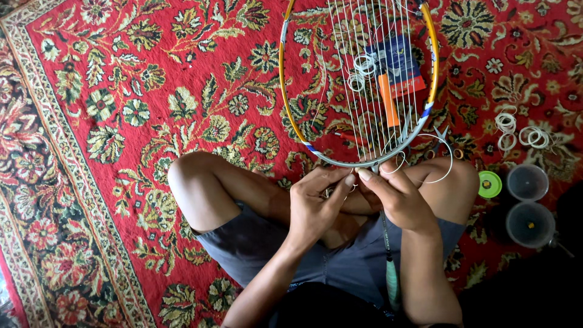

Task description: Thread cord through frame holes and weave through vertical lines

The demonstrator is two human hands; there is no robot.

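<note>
racket frame [358, 159] pinched in both hands' grip, left hand [316, 203], right hand [398, 200]; tiny bit in clear cup [529, 223]

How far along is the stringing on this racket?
Done: the upright strings already run down the racket head. In hand: the left hand and right hand pinch loose string at the frame's bottom edge. Left: few if any cross strings show; spare coils lie on the carpet.

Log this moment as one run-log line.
left hand: pinching white string at racket frame | right hand: fingertips on same spot | racket across lap | carpet: string coils, tubs
</note>
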